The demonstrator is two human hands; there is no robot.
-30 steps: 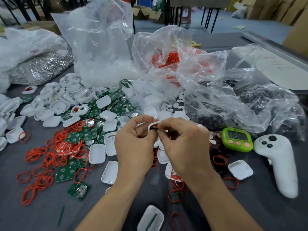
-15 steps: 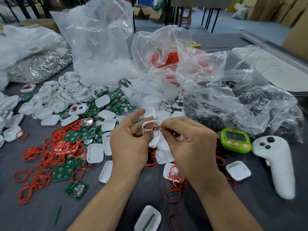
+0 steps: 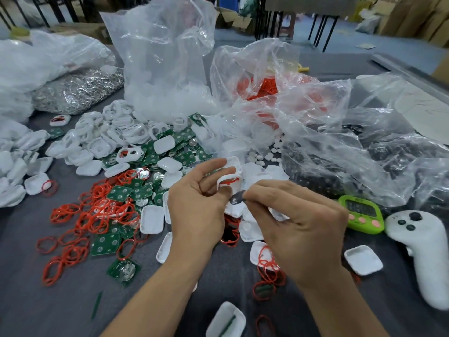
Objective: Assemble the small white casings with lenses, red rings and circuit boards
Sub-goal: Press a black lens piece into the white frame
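Observation:
My left hand [image 3: 196, 205] holds a small white casing [image 3: 229, 180] between thumb and fingers, and a red ring shows inside it. Just below and right of the casing, my right hand [image 3: 298, 227] pinches a small grey round part [image 3: 235, 198] at its fingertips. Loose red rings [image 3: 97, 215], green circuit boards [image 3: 121, 193] and white casing halves [image 3: 151, 218] lie scattered on the grey table to the left and under my hands. Small white round lenses [image 3: 261, 158] lie behind the casing.
Clear plastic bags [image 3: 167, 69] of parts stand across the back. A green timer [image 3: 362, 214] and a white controller [image 3: 422, 249] lie at the right. A casing half with a green stick [image 3: 227, 321] sits near the front edge.
My hands have drawn apart: the right hand pulled down and right with the small grey part, and the left hand tilted the casing so its red ring shows.

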